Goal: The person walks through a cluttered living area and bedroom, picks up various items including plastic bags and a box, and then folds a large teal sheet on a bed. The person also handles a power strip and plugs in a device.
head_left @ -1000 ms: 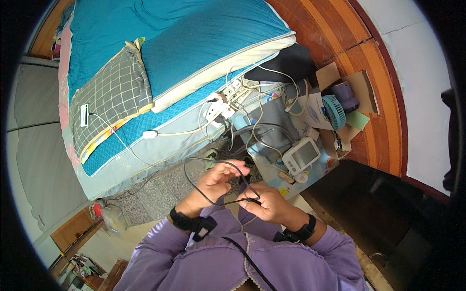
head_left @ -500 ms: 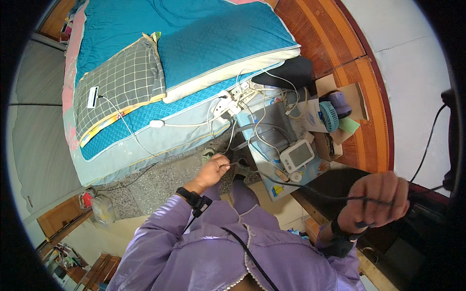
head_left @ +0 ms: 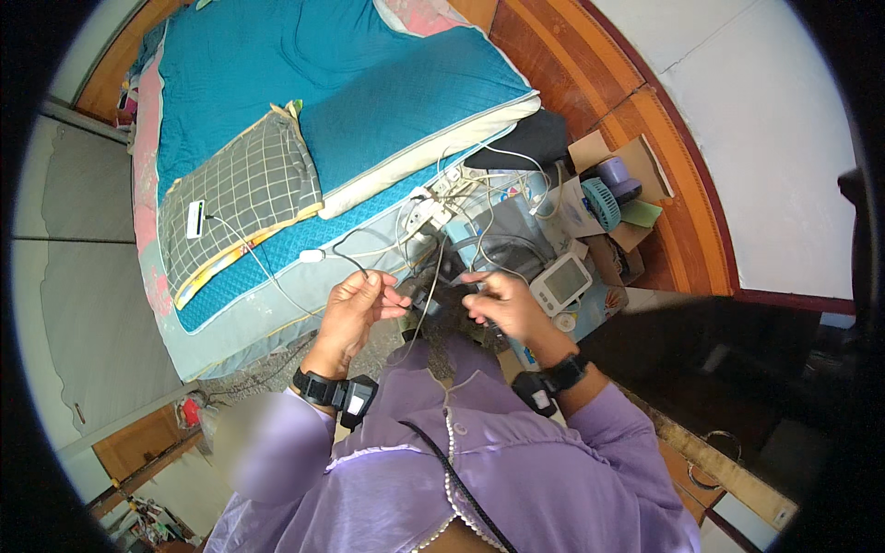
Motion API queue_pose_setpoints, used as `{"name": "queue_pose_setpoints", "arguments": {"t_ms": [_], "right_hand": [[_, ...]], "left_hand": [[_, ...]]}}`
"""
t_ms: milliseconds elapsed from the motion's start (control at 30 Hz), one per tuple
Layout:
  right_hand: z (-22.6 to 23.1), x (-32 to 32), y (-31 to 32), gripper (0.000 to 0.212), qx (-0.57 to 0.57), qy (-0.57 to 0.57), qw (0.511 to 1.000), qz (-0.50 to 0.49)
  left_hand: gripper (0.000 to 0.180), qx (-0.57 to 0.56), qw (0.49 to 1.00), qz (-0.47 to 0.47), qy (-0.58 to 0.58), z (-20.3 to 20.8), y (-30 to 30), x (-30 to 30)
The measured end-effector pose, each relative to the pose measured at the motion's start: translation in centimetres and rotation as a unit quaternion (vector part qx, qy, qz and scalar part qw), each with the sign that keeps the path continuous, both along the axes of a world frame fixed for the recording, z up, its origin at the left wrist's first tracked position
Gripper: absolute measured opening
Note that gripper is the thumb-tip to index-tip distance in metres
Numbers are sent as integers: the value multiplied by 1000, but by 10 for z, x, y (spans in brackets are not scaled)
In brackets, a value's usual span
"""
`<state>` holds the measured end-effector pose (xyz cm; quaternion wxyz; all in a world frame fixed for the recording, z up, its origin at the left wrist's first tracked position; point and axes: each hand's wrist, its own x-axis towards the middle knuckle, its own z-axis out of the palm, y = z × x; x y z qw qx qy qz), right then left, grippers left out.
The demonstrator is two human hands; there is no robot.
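Note:
My left hand [head_left: 358,311] pinches a thin black cable [head_left: 348,263] between thumb and forefinger, in front of the bed's near edge. A small dark block, perhaps a power adapter [head_left: 426,301], hangs by its fingertips. My right hand [head_left: 509,311] is level with it, a short way to the right, with its fingers curled around dark cord; how much of it is in the grip is hidden. A thin white cord [head_left: 437,288] hangs between the two hands. Behind them a white power strip [head_left: 426,215], full of plugs and cables, lies along the bed's edge.
On the small table to the right rests a white device with a grey screen [head_left: 562,281]. Beyond it an open cardboard box [head_left: 645,168] holds a teal fan [head_left: 601,205]. The bed [head_left: 369,74] carries a checked pillow [head_left: 244,198] with a white gadget [head_left: 195,219] charging on it.
My right hand has come in from the far right, where it held the black cable stretched out, to beside my left hand. The cable is now slack and gathered. My left hand has moved slightly left.

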<state>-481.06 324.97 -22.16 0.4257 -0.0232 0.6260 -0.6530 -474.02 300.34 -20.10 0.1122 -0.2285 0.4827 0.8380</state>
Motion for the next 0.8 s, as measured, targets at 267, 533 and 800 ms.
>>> {"name": "queue_pose_setpoints", "arguments": {"t_ms": [267,533,800], "right_hand": [[-2,16,-74,28,119,271,949,107],[20,-9,-48,26,4,174,983,-57],[41,-12,63,25,80,184,948,-249]], "left_hand": [[30,116,987,-76,79,70,16,-21],[25,39,993,-55,95,57,5,-30],[31,100,955,-278,3,30,34,-43]]}}
